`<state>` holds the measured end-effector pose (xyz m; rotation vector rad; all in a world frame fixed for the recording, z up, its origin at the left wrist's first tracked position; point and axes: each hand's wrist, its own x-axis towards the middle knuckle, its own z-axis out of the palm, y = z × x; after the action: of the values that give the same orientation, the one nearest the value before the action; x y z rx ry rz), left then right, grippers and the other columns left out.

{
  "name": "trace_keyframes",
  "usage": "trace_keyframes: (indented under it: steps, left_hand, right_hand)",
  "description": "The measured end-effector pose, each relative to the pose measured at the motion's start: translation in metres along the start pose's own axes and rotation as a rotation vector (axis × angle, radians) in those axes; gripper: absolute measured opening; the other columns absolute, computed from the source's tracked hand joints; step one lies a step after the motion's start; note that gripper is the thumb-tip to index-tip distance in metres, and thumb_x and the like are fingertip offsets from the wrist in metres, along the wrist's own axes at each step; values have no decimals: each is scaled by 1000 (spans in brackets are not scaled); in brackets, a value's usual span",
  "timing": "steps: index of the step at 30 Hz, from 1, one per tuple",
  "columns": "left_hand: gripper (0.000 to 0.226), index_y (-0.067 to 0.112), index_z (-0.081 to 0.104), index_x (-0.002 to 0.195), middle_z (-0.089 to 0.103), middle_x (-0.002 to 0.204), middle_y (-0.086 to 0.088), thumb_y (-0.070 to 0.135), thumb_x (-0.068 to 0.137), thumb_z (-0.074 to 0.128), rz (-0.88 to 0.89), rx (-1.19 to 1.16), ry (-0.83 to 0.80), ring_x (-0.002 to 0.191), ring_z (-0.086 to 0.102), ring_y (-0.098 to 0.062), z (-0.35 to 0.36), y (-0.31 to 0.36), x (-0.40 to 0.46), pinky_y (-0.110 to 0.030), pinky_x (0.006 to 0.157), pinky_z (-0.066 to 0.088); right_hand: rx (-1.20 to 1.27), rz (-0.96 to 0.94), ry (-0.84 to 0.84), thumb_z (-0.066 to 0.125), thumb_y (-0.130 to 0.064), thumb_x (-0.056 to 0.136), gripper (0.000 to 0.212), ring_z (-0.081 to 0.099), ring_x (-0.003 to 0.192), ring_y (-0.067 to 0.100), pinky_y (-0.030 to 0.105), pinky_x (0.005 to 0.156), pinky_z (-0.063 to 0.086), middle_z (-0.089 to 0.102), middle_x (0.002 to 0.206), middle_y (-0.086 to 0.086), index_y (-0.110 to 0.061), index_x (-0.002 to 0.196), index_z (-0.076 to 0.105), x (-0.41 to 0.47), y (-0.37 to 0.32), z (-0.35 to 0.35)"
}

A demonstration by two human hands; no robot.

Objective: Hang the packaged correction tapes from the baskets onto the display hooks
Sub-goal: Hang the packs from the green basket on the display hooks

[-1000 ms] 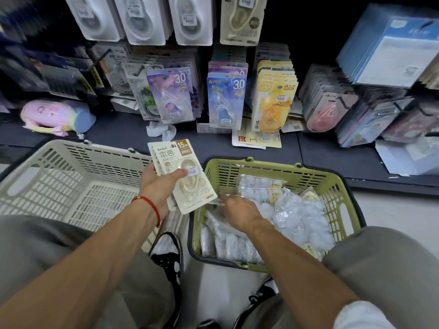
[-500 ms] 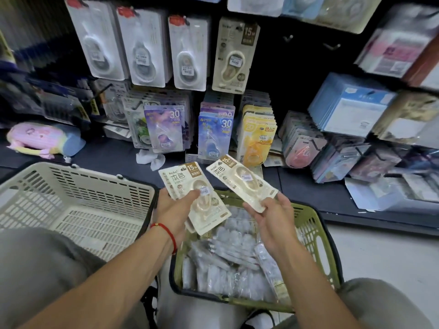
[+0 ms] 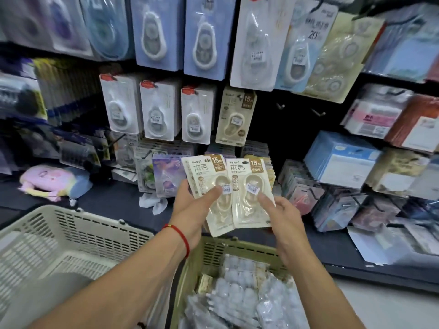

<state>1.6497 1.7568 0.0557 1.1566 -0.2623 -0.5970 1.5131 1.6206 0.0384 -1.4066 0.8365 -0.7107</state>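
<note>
blurred: upper hanging packs, text unreadable
left hand (image 3: 190,210): grips cream 15M correction tape pack (image 3: 209,186), more packs hidden behind
right hand (image 3: 282,212): pinches matching second cream pack (image 3: 249,193)
below: olive plastic basket (image 3: 213,252), white plastic basket (image 3: 83,233)

The olive-green plastic basket (image 3: 215,251) is cut by the bottom edge; the far upper hanging white blister packs (image 3: 152,32) are blurred, their print unreadable.

- dark shelf ledge (image 3: 114,205): pink plush toy (image 3: 51,180) at left, crumpled white wrappers (image 3: 153,202) mid
- floor (image 3: 392,305): white basket (image 3: 71,233) left, green basket (image 3: 237,248) right, side by side
</note>
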Motion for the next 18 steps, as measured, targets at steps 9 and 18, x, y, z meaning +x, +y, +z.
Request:
trace_keyframes:
  steps: [9, 18]
  left_hand:
    - [53, 34, 57, 122, 74, 116, 15, 13, 83, 87, 380, 253, 132, 105, 71, -1, 3, 56, 68, -36, 97, 59]
    - [47, 38, 57, 113, 75, 105, 23, 18, 81, 87, 410, 164, 293, 91, 74, 2, -20, 50, 88, -42, 84, 63]
  right_hand:
    - [-152, -330, -17, 69, -58, 90, 28, 71, 99, 2, 36, 84, 58, 73, 110, -17, -43, 112, 60, 65, -64, 32]
    - [-70, -432, 11, 68, -44, 99, 26, 68, 95, -2, 20, 79, 51, 72, 106, -14, -29, 119, 59, 100, -74, 71]
